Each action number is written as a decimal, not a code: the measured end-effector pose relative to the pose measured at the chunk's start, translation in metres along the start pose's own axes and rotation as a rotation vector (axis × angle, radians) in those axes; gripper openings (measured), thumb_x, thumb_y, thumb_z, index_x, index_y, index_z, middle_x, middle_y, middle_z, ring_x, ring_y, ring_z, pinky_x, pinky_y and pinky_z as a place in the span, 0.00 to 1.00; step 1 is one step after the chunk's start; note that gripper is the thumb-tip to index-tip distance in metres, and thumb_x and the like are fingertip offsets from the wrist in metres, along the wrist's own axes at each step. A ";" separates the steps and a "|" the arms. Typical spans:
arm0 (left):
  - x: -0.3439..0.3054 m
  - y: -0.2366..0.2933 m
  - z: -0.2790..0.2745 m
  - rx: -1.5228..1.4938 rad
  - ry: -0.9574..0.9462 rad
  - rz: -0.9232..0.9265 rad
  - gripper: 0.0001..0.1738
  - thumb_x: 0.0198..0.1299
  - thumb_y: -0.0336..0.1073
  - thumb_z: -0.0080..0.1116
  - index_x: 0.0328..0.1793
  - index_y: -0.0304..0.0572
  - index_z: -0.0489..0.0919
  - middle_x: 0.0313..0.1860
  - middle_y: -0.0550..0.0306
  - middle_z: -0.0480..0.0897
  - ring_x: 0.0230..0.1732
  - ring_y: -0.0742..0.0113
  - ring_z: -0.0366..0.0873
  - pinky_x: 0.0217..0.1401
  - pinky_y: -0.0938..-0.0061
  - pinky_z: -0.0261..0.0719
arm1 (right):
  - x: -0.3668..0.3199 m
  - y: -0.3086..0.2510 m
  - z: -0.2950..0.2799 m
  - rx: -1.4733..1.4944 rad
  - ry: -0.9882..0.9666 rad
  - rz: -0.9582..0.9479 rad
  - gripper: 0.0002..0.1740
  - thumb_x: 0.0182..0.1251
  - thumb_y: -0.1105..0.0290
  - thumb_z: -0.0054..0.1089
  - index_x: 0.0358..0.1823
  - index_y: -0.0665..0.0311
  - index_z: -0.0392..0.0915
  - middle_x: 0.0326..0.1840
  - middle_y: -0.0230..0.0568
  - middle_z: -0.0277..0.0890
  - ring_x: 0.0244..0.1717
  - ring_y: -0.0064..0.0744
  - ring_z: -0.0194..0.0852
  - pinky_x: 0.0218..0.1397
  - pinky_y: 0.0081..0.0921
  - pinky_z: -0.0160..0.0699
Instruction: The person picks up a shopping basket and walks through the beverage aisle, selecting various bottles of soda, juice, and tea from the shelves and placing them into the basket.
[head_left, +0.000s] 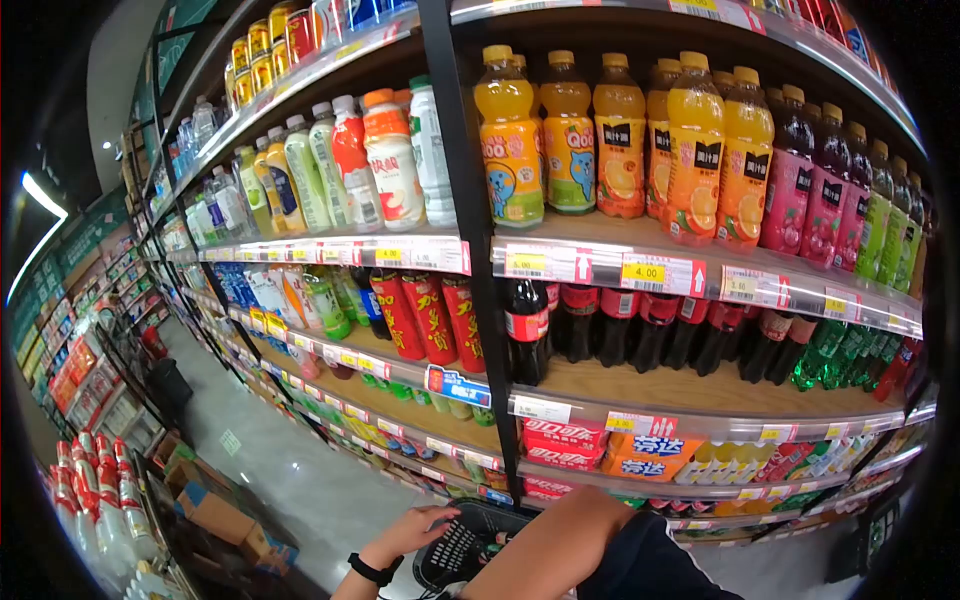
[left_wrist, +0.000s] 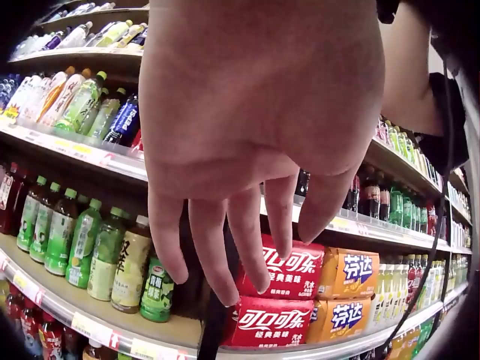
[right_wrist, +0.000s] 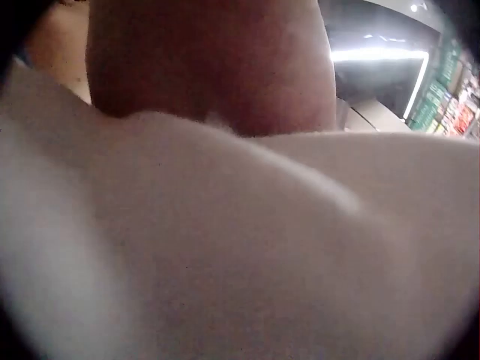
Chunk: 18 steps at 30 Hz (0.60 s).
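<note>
My left hand (head_left: pixel 425 525), with a black band on its wrist, hangs over a dark shopping basket (head_left: pixel 448 555) at the bottom of the head view. Its fingers are loosely extended and hold nothing; the left wrist view shows the palm (left_wrist: pixel 262 97) in front of the drink shelves. Red Coca-Cola cartons (left_wrist: pixel 277 322) appear behind the fingertips. My right forearm (head_left: pixel 540 555) crosses low in front of my body, its hand out of the head view. In the right wrist view, part of my right hand (right_wrist: pixel 210 67) is up against pale cloth (right_wrist: pixel 225 240), its fingers hidden.
Shelves of drinks stand ahead: orange juice bottles (head_left: pixel 690 150), dark cola bottles (head_left: pixel 655 325) and red cans (head_left: pixel 435 318). Orange cartons (head_left: pixel 650 455) sit lower. Leftward runs an aisle floor (head_left: pixel 270 440) with cardboard boxes (head_left: pixel 220 505) and a black bin (head_left: pixel 168 382).
</note>
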<state>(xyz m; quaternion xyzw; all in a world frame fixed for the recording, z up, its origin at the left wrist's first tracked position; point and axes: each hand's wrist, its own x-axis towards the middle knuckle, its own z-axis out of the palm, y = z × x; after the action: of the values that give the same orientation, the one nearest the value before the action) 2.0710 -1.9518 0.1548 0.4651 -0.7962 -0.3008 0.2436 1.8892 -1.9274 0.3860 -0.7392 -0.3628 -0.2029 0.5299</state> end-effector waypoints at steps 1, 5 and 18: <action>-0.001 0.003 0.002 0.013 -0.018 -0.025 0.21 0.59 0.34 0.54 0.60 0.45 0.73 0.48 0.44 0.80 0.47 0.45 0.78 0.50 0.62 0.76 | 0.000 0.002 0.002 0.012 -0.009 -0.014 0.18 0.65 0.62 0.56 0.52 0.65 0.74 0.48 0.44 0.77 0.47 0.42 0.75 0.49 0.33 0.73; -0.002 0.033 -0.004 0.064 -0.037 -0.040 0.20 0.60 0.35 0.53 0.60 0.46 0.73 0.48 0.43 0.80 0.48 0.44 0.77 0.51 0.61 0.75 | -0.009 -0.001 -0.003 -0.018 -0.046 -0.039 0.19 0.65 0.62 0.56 0.52 0.66 0.74 0.48 0.43 0.77 0.47 0.41 0.76 0.49 0.33 0.73; 0.008 0.055 -0.002 0.029 0.109 0.003 0.22 0.59 0.29 0.55 0.62 0.43 0.71 0.57 0.45 0.75 0.58 0.49 0.73 0.59 0.64 0.71 | -0.166 0.025 -0.178 -1.366 1.415 0.522 0.29 0.56 0.65 0.64 0.56 0.70 0.65 0.50 0.56 0.70 0.51 0.55 0.70 0.53 0.39 0.70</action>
<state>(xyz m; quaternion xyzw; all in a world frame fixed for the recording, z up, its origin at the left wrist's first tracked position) 2.0362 -1.9386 0.1962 0.4829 -0.7867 -0.2630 0.2806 1.8146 -2.1511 0.3201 -0.6503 0.3999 -0.6355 0.1154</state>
